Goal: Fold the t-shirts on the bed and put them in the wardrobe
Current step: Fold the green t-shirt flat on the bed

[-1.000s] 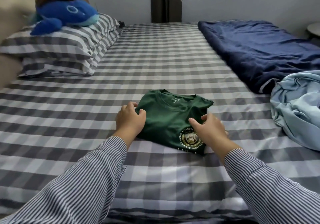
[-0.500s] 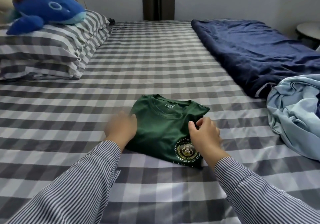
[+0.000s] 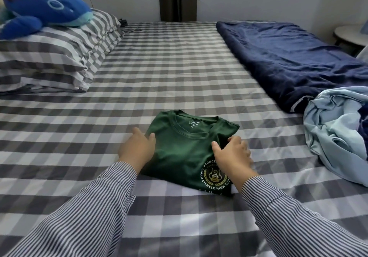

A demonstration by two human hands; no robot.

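Observation:
A green t-shirt (image 3: pixel 185 149), folded into a compact rectangle with its collar label and a round gold crest showing, lies in the middle of the checked bed (image 3: pixel 169 67). My left hand (image 3: pixel 137 149) holds its left edge, thumb on top and fingers down along the side. At the shirt's right edge my right hand (image 3: pixel 233 155) grips with the thumb on the fabric and the fingers curled round the side. A crumpled light blue t-shirt (image 3: pixel 338 135) sits at the bed's right side, apart from both hands.
A navy blanket (image 3: pixel 288 57) stretches along the right of the bed. Two checked pillows (image 3: pixel 55 57) with a blue whale plush (image 3: pixel 45 9) on top are stacked at the left. A round side table (image 3: pixel 350 35) stands at the far right.
Both hands have shifted a little further up the sides of the green t-shirt. The shirt itself stays on the bed in the same place.

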